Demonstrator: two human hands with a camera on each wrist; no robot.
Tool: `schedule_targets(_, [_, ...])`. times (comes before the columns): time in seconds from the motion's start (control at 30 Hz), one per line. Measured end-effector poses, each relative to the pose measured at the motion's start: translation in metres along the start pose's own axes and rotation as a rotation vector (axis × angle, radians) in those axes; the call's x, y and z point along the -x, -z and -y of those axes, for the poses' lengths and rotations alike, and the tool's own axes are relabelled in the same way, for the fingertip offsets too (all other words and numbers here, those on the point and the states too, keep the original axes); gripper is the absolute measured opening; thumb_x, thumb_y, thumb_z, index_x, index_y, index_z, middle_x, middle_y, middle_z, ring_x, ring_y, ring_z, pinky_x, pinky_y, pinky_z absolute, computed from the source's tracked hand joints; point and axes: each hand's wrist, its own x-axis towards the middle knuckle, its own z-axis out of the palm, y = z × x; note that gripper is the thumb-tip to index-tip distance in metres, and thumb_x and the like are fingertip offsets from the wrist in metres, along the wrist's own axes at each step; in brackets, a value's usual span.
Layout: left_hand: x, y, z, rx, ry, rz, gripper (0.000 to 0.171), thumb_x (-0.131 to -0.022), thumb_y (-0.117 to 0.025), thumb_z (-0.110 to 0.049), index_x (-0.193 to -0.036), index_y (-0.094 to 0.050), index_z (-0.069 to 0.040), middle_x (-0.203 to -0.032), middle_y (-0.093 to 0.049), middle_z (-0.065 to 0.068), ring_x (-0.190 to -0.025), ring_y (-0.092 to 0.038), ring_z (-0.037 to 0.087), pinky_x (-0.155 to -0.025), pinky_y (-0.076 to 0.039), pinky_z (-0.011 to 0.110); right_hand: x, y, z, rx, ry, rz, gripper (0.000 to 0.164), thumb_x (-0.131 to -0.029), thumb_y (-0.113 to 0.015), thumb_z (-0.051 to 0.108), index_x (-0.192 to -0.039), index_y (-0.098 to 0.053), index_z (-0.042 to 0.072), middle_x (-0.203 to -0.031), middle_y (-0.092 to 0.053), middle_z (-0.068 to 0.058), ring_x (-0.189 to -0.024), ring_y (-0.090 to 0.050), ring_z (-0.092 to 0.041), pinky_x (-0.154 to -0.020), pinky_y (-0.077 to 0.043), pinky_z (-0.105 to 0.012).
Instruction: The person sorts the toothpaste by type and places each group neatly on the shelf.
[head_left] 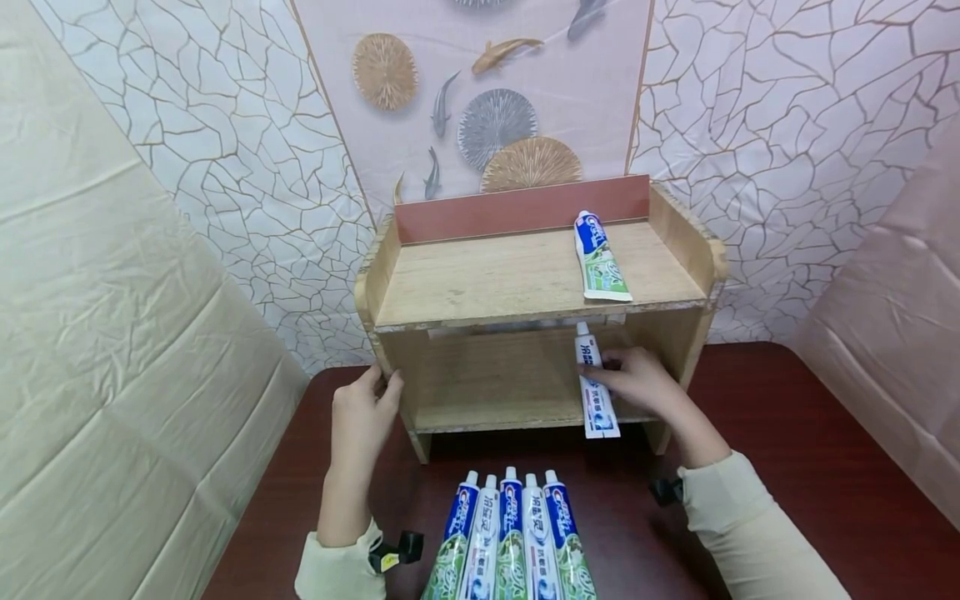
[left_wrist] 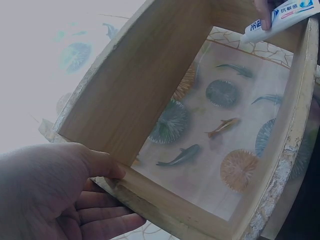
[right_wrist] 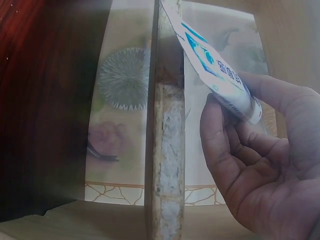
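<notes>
In the head view, my right hand (head_left: 641, 383) pinches a white toothpaste tube (head_left: 596, 400) at the lower level of a small wooden shelf (head_left: 480, 275). The tube's cap points to the back and its flat end juts past the shelf's front edge. In the right wrist view, thumb and fingers hold the tube (right_wrist: 217, 70) near its cap end. My left hand (head_left: 367, 417) grips the shelf's left side panel, thumb inside and fingers outside in the left wrist view. A blue-and-green toothpaste tube (head_left: 600, 258) lies on the upper level, toward the right.
Several toothpaste tubes, blue-green (head_left: 512, 517) and white (head_left: 482, 533), lie in a row on the dark red table (head_left: 277, 517) before the shelf. A reddish back board (head_left: 525, 208) edges the upper level. Patterned cloth (head_left: 247, 150) hangs behind.
</notes>
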Motion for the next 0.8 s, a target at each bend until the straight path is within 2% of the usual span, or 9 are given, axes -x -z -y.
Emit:
schedule_targets(0.4, [0.0,0.001,0.0,0.016,0.029,0.013,0.02,-0.096,-0.066,-0.026,-0.095,-0.074,-0.008,-0.077,-0.076,0.006,-0.07,-0.07,0.023,-0.067,-0.054,0.045,-0.008,-0.001,0.004,-0.051,-0.031,-0.017,0.046,-0.096,-0.067,0.042,-0.103,-0.069,-0.003,-0.078,-0.069,-0.008,-0.066,-0.067,-0.02,-0.062,-0.055,-0.037])
schedule_targets(0.67, [-0.001,0.001,0.0,0.016,0.029,0.01,0.019,-0.095,-0.066,-0.025,-0.094,-0.074,-0.008,-0.078,-0.076,0.006,-0.074,-0.072,0.025,-0.069,-0.055,0.046,-0.014,-0.003,0.001,-0.035,-0.058,-0.059,0.044,-0.095,-0.067,0.044,-0.094,-0.067,0.0,-0.076,-0.068,-0.009,-0.066,-0.062,-0.02,-0.059,-0.05,-0.032])
schedule_targets(0.8, [0.0,0.001,-0.001,0.016,0.029,0.012,0.018,-0.096,-0.066,-0.024,-0.091,-0.073,-0.009,-0.075,-0.075,0.005,-0.069,-0.069,0.024,-0.067,-0.054,0.045,-0.017,-0.004,0.0,-0.029,-0.072,-0.072,0.046,-0.095,-0.066,0.047,-0.087,-0.064,0.002,-0.074,-0.065,-0.008,-0.063,-0.057,-0.02,-0.056,-0.046,-0.032])
